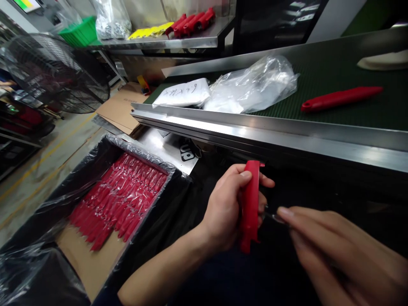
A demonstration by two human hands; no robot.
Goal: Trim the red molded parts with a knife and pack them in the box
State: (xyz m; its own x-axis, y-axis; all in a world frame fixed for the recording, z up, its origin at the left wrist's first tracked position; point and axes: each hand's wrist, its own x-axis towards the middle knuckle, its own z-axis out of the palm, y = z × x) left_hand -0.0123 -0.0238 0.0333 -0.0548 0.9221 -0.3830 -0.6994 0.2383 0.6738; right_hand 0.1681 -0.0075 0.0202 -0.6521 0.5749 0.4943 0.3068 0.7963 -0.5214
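Observation:
My left hand (225, 208) is closed around a long red plastic part (251, 199), held roughly upright with its edge towards me. Close to its right side, my right hand (338, 250) pinches a small, thin tool (274, 217) that looks metallic and is blurred. The tool points at the side of the part facing away from me, so I cannot tell whether its tip touches. Another red part (341, 98) lies on the green conveyor belt (331, 76) beyond my hands.
Left of me stands a black-lined box (178, 170) with rows of bagged red parts (124, 195). Plastic bags (255, 85) and a white packet (183, 93) lie on the belt, behind its metal rail (270, 136). Farther back are a shelf (204, 42) and a large fan (54, 72).

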